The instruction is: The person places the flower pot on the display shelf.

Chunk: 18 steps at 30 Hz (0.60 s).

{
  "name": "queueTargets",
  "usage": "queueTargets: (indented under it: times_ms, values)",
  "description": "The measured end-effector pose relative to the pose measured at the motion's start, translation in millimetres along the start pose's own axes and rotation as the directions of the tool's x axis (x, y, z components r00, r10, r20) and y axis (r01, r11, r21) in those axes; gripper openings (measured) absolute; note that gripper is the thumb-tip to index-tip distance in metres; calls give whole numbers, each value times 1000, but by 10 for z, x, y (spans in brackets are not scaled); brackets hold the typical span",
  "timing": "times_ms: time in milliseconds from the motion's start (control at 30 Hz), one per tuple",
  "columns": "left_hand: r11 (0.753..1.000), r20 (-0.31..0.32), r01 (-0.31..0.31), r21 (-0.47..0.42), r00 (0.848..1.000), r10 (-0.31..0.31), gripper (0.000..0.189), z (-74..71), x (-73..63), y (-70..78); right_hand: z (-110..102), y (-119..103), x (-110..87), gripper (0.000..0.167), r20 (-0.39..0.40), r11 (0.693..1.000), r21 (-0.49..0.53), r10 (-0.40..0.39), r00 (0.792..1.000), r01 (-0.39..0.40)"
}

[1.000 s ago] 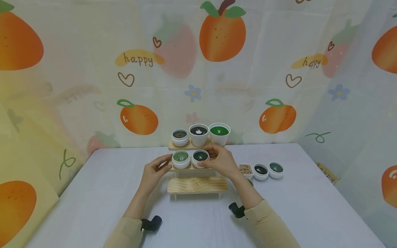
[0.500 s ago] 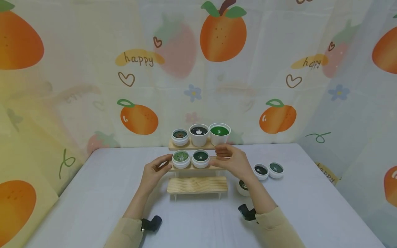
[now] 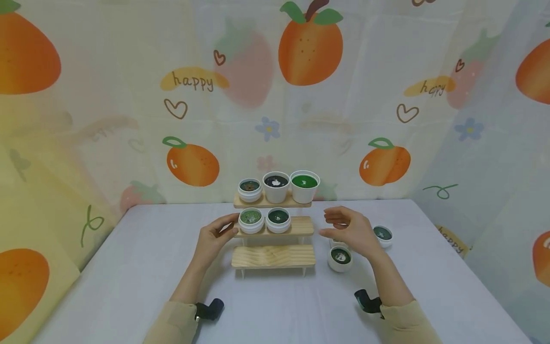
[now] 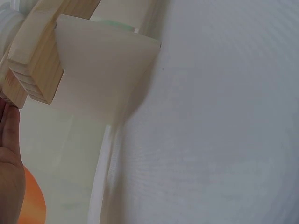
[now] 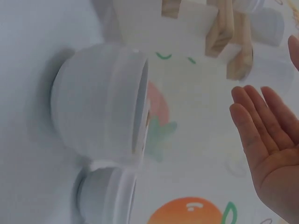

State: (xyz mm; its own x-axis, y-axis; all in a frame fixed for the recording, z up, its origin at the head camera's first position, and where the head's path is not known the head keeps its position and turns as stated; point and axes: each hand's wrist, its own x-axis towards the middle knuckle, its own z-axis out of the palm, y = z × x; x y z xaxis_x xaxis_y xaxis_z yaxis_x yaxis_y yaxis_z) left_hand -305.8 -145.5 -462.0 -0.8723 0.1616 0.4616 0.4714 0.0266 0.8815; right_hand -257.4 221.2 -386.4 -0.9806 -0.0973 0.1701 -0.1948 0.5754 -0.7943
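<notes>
A wooden stepped stand (image 3: 273, 258) has three tiers on white supports. On its middle tier stand two small white jars, one with speckled light green contents (image 3: 251, 220) and one with dark green contents (image 3: 278, 220). My left hand (image 3: 215, 239) touches the left end of that tier, fingertips beside the light green jar; in the left wrist view its straight fingers (image 4: 10, 126) reach the board's end. My right hand (image 3: 352, 231) is in the air right of the stand, fingers spread from the thumb, holding nothing. Below it in the right wrist view is a white jar (image 5: 98, 102).
The top tier (image 3: 275, 202) bears a small jar (image 3: 249, 190), a cup with dark contents (image 3: 276, 188) and a bright green cup (image 3: 304, 186). Right of the stand are a white jar (image 3: 340, 259) and a dark green jar (image 3: 382, 236); my right hand covers others.
My right hand has let go of the dark green jar on the middle tier and moved right, over the jars on the table. The left hand has stayed in place.
</notes>
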Motion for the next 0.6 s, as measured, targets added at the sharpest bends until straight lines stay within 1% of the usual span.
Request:
queueTargets:
  times_ms: [200,333,500,600]
  values:
    - [1000,6,14,-3,1000,-14,39,3,3,-5,-146,147,-110,49,23,999,-5,53,998,-53]
    - [1000,3,26,-1,1000,-26,38,6,1,-5,-218,243,-158,48,53,997,-21,81,995,-80]
    - [1000,-2,27,9,1000,-27,38,1,-2,5,-287,378,-191,48,95,997,-40,75,993,-71]
    - [1000,-2,18,7,1000,-18,38,-3,-3,7,-326,440,-208,49,125,998,-35,61,990,-57]
